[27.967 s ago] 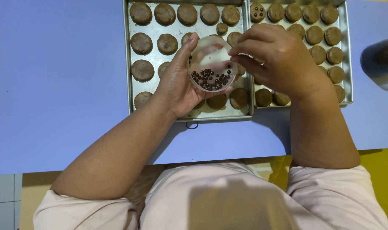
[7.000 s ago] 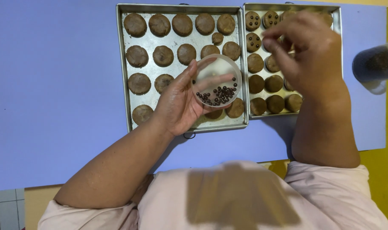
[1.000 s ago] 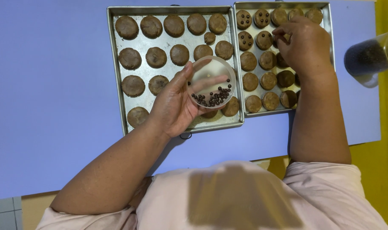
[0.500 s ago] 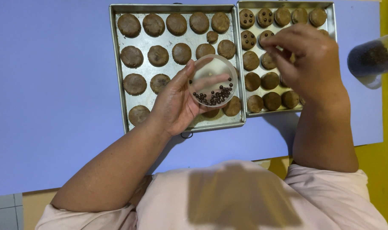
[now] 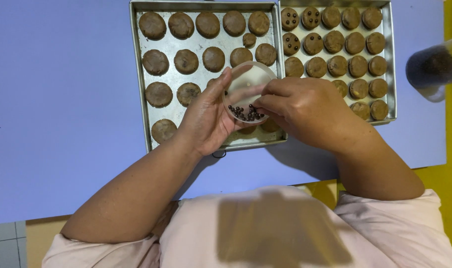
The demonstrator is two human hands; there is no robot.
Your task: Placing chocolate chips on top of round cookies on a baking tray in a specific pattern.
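My left hand [image 5: 206, 116] holds a small clear round container [image 5: 248, 92] tilted over the left baking tray [image 5: 139, 74]; dark chocolate chips [image 5: 246, 113] lie in its lower part. My right hand [image 5: 305, 109] reaches into the container, fingertips pinching among the chips. The left tray carries several plain brown cookie dough rounds [image 5: 186, 60]. The right tray [image 5: 391, 59] holds several more rounds; three at its top left, like one cookie [image 5: 289, 19], have chips pressed on top.
Both metal trays sit side by side on a blue table [image 5: 62, 109]. A clear jar with dark contents [image 5: 432, 67] stands at the right edge of the table. Yellow floor shows at the far right.
My right hand came back from the top-left cookies of the right tray to the container in my left hand and now pinches at the chips.
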